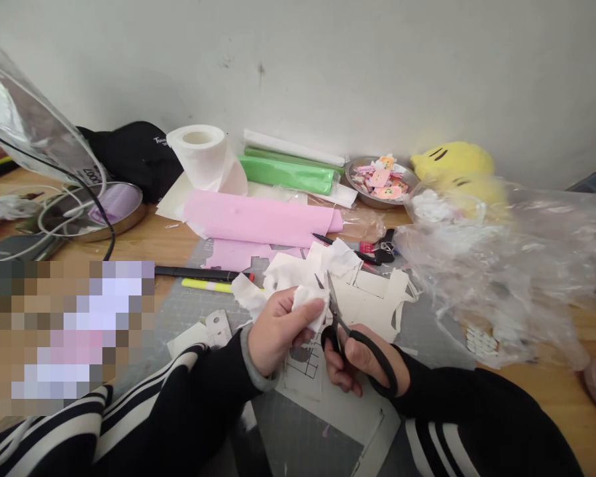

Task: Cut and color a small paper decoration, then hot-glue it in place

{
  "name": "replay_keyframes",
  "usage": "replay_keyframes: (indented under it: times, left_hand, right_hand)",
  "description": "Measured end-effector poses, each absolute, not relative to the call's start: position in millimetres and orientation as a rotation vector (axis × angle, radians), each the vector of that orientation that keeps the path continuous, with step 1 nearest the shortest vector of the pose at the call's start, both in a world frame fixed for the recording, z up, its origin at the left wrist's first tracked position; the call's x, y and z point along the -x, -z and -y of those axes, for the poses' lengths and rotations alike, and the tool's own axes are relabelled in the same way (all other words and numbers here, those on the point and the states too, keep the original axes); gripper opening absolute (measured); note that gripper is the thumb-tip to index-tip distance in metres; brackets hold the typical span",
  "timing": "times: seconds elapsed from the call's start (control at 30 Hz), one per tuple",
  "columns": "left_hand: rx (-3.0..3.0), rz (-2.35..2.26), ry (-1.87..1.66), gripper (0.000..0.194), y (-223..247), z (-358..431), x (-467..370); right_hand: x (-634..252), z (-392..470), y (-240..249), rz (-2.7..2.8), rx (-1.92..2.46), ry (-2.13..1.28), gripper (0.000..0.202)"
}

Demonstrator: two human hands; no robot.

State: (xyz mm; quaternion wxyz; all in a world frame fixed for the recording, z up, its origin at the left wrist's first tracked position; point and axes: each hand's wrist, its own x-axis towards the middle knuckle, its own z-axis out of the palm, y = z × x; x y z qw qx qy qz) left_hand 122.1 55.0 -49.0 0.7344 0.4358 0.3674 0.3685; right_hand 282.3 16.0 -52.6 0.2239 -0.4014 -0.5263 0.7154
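My left hand [284, 326] pinches a small white piece of tissue-like material [312, 306] between thumb and fingers. Black-handled scissors [338, 318] are in my right hand [358, 358], with the fingers through the loops. Their blades stand apart and point up and away, right beside the upper edge of the white piece. Whether the blades touch it, I cannot tell. Just beyond my hands lie crumpled white scraps [291, 268]. Below them are cream sheets with drawn lines [372, 305] and cut edges, on a grey cutting mat [305, 430].
A pink roll [258, 218], a white roll [198, 156] and green packs [288, 173] lie toward the wall. At the back right stand a metal bowl of pink pieces [381, 182] and a yellow plush toy [454, 162]. Clear plastic bags [516, 265] cover the right side; cables [110, 232] hang left.
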Motion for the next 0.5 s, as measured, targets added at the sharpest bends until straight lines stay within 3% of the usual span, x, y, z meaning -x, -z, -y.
replay_keyframes:
  times: [0.1, 0.27, 0.5]
  left_hand:
    - [-0.973, -0.789, -0.782, 0.043, 50.3, -55.6, -121.9]
    - [-0.949, -0.830, -0.841, 0.043, 52.2, -56.9, -124.2]
    - [-0.976, -0.850, -0.910, 0.031, 51.2, -59.3, -124.4]
  right_hand:
    - [-286.1, -16.4, 54.3, 1.479, 1.019, -2.032, 0.069]
    - [-281.1, -16.9, 45.0, 1.374, 1.241, -1.982, 0.064]
    - [-274.6, -20.0, 44.9, 1.271, 1.373, -1.972, 0.069]
